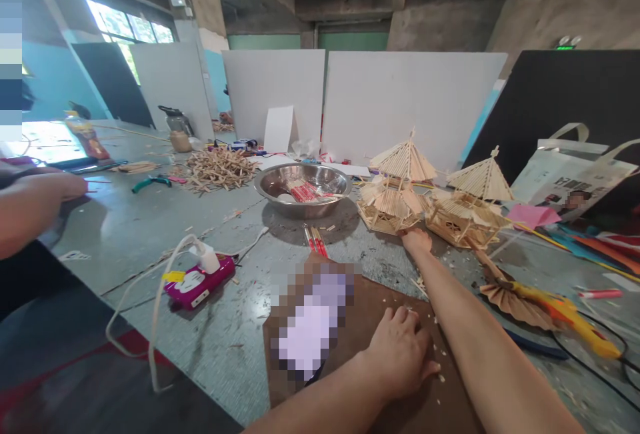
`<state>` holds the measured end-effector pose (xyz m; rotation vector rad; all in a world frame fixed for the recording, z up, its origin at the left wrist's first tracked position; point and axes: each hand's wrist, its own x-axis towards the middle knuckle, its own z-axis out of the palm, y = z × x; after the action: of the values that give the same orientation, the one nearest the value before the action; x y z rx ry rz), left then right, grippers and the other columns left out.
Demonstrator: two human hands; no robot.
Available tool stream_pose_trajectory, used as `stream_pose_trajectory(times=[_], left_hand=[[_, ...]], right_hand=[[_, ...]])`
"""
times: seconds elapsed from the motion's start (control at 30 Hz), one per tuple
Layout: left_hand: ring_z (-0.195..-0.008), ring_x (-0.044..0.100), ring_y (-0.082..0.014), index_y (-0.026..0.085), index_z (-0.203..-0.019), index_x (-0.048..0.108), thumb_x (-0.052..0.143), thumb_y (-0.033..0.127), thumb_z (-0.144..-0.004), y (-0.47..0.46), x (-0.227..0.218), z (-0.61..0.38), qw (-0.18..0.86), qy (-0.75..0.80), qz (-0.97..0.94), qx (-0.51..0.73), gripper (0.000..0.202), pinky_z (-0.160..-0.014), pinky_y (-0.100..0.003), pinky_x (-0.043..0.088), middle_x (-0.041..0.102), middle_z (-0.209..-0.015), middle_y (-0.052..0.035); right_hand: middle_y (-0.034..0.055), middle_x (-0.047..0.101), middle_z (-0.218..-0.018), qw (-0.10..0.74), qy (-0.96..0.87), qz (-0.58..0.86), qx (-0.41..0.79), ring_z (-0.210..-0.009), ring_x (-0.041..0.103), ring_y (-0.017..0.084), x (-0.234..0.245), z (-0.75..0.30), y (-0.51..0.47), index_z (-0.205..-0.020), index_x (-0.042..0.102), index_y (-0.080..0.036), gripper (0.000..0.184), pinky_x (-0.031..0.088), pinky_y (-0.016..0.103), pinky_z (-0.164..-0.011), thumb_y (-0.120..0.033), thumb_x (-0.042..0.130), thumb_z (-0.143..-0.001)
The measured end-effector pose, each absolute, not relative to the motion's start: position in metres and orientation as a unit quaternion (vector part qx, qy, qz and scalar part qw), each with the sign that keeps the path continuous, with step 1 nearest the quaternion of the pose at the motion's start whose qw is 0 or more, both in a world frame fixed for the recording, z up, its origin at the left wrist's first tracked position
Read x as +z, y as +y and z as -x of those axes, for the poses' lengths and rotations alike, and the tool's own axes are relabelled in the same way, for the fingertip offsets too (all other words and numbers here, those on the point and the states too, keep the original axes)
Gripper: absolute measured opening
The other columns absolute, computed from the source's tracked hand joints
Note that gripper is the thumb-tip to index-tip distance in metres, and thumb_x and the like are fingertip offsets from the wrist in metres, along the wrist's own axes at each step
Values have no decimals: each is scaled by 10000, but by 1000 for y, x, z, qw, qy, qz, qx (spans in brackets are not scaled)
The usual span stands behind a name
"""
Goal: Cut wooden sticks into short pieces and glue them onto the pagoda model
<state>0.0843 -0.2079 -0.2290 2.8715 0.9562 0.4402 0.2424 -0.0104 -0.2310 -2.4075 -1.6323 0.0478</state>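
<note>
My left hand (pixel 400 351) rests palm down on a brown board (pixel 360 327), its fingers curled in. Whatever may lie under those fingers is hidden. Farther forward, my right hand (pixel 417 241) is closed at the near base corner of a pavilion model (pixel 395 201) built from thin wooden sticks, its fingertips partly hidden. Just right of that hand stands a second stick pavilion (pixel 470 211) with a pointed roof. Beside my left hand, a phone (pixel 313 324) with a blurred screen lies on the board. Red-and-white sticks (pixel 315 242) lie beyond the phone.
A steel basin (pixel 303 207) holds red-marked packets. Left of it is a heap of wooden pieces (pixel 220 171). A purple power strip (pixel 200 284) trails a white cable. A yellow glue gun (pixel 570 317) lies at right. Another person's hand (pixel 65 187) reaches in at left.
</note>
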Motion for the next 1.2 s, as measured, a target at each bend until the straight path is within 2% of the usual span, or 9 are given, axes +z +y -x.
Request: stream_pose_trajectory(times=[0.3, 0.57, 0.77, 0.9, 1.07, 1.2], left_hand=[[-877, 429, -197, 171, -937, 529, 308, 553, -752, -208, -229, -85, 57, 323, -934, 142, 479, -735, -327, 351, 516, -910, -72], [-855, 444, -195, 162, -905, 528, 275, 577, -747, -206, -237, -85, 41, 322, -935, 139, 510, -735, -334, 352, 524, -907, -69], [-829, 462, -193, 167, -909, 521, 279, 636, -704, -196, -256, -92, 7, 311, -943, 114, 566, -712, -338, 365, 534, -916, -63], [-831, 468, -188, 161, -932, 512, 265, 599, -738, -192, -263, -94, -11, 311, -943, 117, 539, -713, -335, 362, 534, -930, -67], [-830, 462, -186, 155, -913, 520, 311, 619, -709, -197, -255, -92, 9, 316, -940, 126, 548, -723, -329, 358, 536, -897, -64], [-863, 447, -182, 175, -919, 522, 392, 500, -744, -201, -240, -88, 25, 319, -935, 152, 391, -755, -322, 344, 531, -889, -55]], right_hand=[[169, 569, -1043, 107, -545, 831, -8, -997, 490, 276, -230, -240, 13, -984, 603, -102, 441, 361, 392, -783, -406, 379, -756], [188, 588, -997, 88, -584, 806, -41, -1020, 477, 263, -228, -234, 14, -918, 634, -105, 322, 319, 405, -796, -199, 364, -770], [203, 604, -947, 95, -592, 800, -42, -980, 515, 252, -226, -228, 25, -906, 634, -89, 313, 350, 382, -760, -119, 360, -759], [213, 597, -956, 96, -572, 814, -29, -940, 543, 255, -228, -226, 33, -933, 623, -71, 348, 380, 368, -719, -114, 317, -772], [208, 586, -992, 78, -572, 816, -12, -977, 524, 257, -229, -233, 32, -962, 614, -83, 349, 369, 384, -762, -142, 327, -773], [194, 592, -997, 61, -596, 800, 3, -982, 521, 259, -217, -243, 19, -970, 612, -92, 335, 380, 366, -765, -207, 378, -760]])
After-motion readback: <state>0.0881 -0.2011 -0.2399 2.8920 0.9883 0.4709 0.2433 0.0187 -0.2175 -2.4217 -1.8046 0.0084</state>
